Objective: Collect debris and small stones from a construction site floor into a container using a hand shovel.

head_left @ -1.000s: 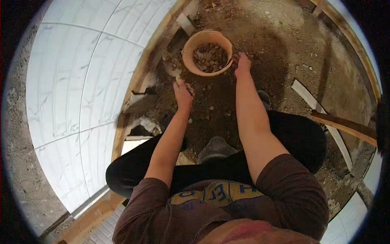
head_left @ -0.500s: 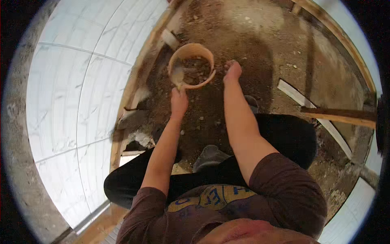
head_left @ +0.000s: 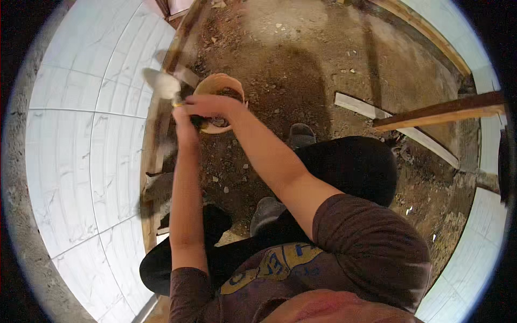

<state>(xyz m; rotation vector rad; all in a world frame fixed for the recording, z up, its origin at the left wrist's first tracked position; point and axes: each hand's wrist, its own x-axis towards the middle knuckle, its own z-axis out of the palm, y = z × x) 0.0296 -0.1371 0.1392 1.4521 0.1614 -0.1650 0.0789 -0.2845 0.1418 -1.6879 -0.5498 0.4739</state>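
Note:
A small trowel (head_left: 163, 85) with a pale, blurred blade is raised just left of the bucket, in front of the wall's foot. My left hand (head_left: 184, 121) is closed around its handle. My right hand (head_left: 212, 106) has crossed over the bucket, its fingers meeting the left hand at the handle; blur hides whether they grip. Beneath my right hand stands an open, peach-coloured bucket (head_left: 219, 82) on the dirt floor. Dark, lumpy material shows inside it, partly covered by my hand and wrist.
White marbled wall panels (head_left: 64, 140) rise on the left, edged by a wooden frame (head_left: 153, 151). On the right, a wooden beam (head_left: 441, 114) crosses above a pale strip (head_left: 361, 106). My shoes (head_left: 266, 212) rest on loose, rubble-strewn dirt (head_left: 291, 59).
My left hand has lifted the trowel out of the bucket, up and to the left. My right hand has swung left across the bucket to meet it. The view has shifted.

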